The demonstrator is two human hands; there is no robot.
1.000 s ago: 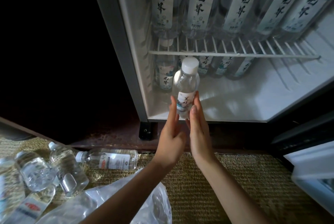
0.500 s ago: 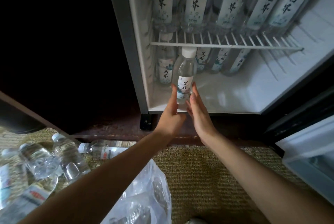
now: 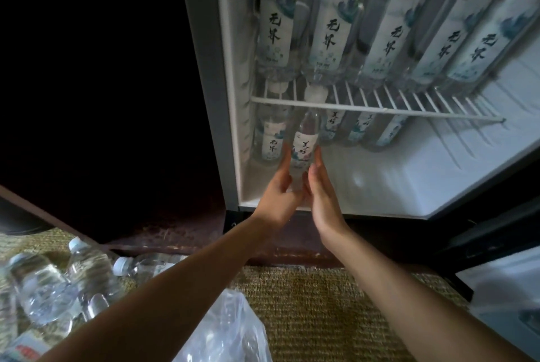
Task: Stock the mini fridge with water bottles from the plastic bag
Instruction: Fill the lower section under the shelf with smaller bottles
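I hold a clear water bottle (image 3: 304,148) with a white cap and white label upright between both hands, low at the left of the open mini fridge (image 3: 409,183). My left hand (image 3: 279,195) presses its left side and my right hand (image 3: 321,192) its right side, fingers nearly straight. The bottle's cap is behind the front bar of the wire shelf (image 3: 380,110). Beside it on the left stands another bottle (image 3: 270,139), with more behind. The clear plastic bag (image 3: 228,332) lies on the mat below my arms.
Several tall bottles (image 3: 330,25) stand in a row on the wire shelf. Several loose bottles (image 3: 87,274) lie on the woven mat (image 3: 321,303) at lower left. The fridge door (image 3: 502,288) hangs open at lower right. The right part of the fridge floor is bare.
Both hands have carried the bottle forward and deeper into the fridge's lower compartment. Its cap has gone from in front of the wire shelf to under it.
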